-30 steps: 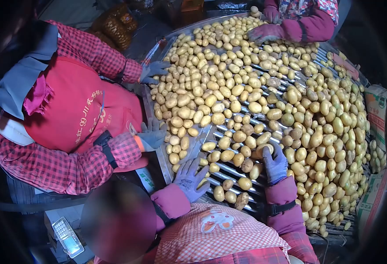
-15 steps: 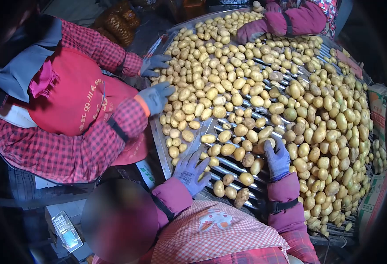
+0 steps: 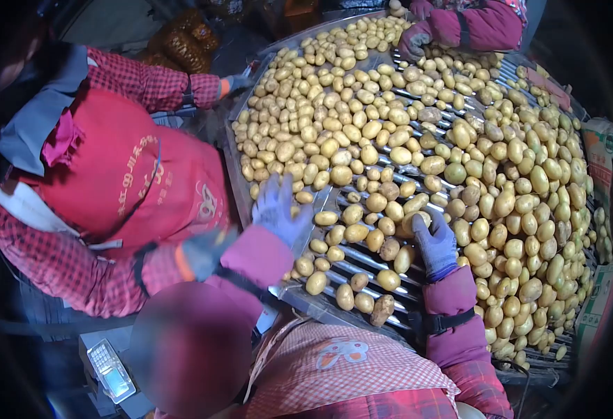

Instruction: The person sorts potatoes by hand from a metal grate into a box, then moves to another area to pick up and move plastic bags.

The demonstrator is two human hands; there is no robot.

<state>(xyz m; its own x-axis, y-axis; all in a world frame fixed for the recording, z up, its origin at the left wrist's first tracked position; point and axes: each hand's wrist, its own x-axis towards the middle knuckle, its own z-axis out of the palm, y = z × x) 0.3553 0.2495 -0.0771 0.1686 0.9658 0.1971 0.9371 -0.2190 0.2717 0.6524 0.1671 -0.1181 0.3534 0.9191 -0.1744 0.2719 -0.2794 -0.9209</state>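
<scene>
My left hand (image 3: 280, 211), in a purple glove, is over the left edge of the metal sorting table, beside the small potatoes (image 3: 303, 197). Its fingers are spread, and no potato shows in them. My right hand (image 3: 435, 246), gloved alike, is closed around a potato (image 3: 416, 221) above the metal rollers (image 3: 359, 260). Several loose potatoes (image 3: 389, 280) lie on the rollers between my hands. To the right of my right hand rises a large heap of potatoes (image 3: 519, 230).
A co-worker in a red apron (image 3: 149, 167) stands at left, one gloved hand (image 3: 208, 253) near my left sleeve. Another person's gloved hand (image 3: 415, 40) reaches in at the far side. Cardboard boxes (image 3: 601, 150) stand at right. A keypad device (image 3: 111, 370) lies at lower left.
My left hand has moved up and left, off the potatoes on the rollers. My right hand keeps its potato, nearly still. The left co-worker's hands have drawn back from the potatoes.
</scene>
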